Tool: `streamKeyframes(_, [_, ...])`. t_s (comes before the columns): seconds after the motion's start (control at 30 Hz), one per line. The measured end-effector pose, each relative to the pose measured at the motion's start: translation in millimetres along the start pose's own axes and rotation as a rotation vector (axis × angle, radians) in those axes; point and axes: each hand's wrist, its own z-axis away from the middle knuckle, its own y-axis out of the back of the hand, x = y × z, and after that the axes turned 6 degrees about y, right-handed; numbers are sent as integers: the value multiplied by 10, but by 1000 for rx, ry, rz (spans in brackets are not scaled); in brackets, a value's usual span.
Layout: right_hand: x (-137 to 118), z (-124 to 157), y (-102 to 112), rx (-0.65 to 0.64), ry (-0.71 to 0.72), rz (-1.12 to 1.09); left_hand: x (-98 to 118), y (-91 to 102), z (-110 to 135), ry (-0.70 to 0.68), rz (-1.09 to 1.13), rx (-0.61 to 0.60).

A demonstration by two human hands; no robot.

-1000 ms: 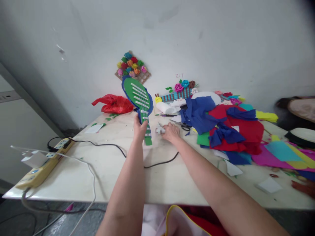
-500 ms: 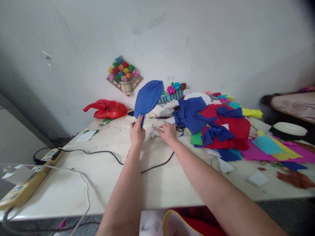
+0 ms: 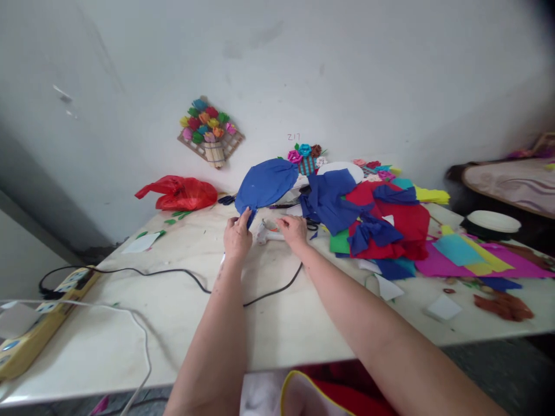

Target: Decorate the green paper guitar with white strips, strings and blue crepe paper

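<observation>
My left hand (image 3: pixel 237 237) pinches the handle of a paper racket (image 3: pixel 264 184), whose blue back faces me and leans far to the right, low over the table. My right hand (image 3: pixel 293 229) is closed around a white glue gun (image 3: pixel 265 232) that lies on the table just right of the left hand. The gun's black cord (image 3: pixel 269 292) runs back toward me and off to the left.
A heap of blue, red, green and purple paper sheets (image 3: pixel 381 222) fills the table's right side. Black scissors (image 3: pixel 313 224) lie beside it. A red plastic bag (image 3: pixel 180 192) sits at the back left, a yellow power strip (image 3: pixel 32 332) at the left edge. Paper flower crafts (image 3: pixel 210 130) hang on the wall.
My left hand turned the racket from its green front to its blue back and tipped it down to the right. My right hand closed on the glue gun.
</observation>
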Motion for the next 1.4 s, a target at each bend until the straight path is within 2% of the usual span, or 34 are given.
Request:
streamKeyframes(0.1, [3, -9, 6, 16, -28, 22, 6, 5, -10, 14, 70, 6])
streamKeyframes(0.2, [-8, -9, 31, 15, -34, 41, 33, 4, -44, 91, 263, 20])
streamKeyframes(0.33, [-52, -1, 102, -22, -23, 44, 107, 15, -102, 250, 756, 52])
streamKeyframes(0.43, [-105, 10, 164, -64, -28, 16, 154, 64, -126, 410, 1177, 19])
streamKeyframes(0.53, [-166, 30, 212, -132, -63, -58, 173, 128, -121, 478, 1479, -76])
streamKeyframes(0.7, [-269, 70, 241, -291, -91, -365, 227, 106, -71, 536, 1748, -137])
streamKeyframes(0.87, [-362, 76, 207, -418, -207, -822, 316, -65, -22, 530, 1851, -134])
streamKeyframes(0.97, [-359, 79, 152, -467, -264, -1023, 340, -135, -2, 548, 1879, -150])
streamKeyframes(1.17, [-277, 104, 64, -495, -299, -1213, 362, -144, 21, 585, 1869, -165])
streamKeyframes(1.4, [-328, 78, 174, -435, -378, -1380, 413, -124, 23, 578, 1813, -193])
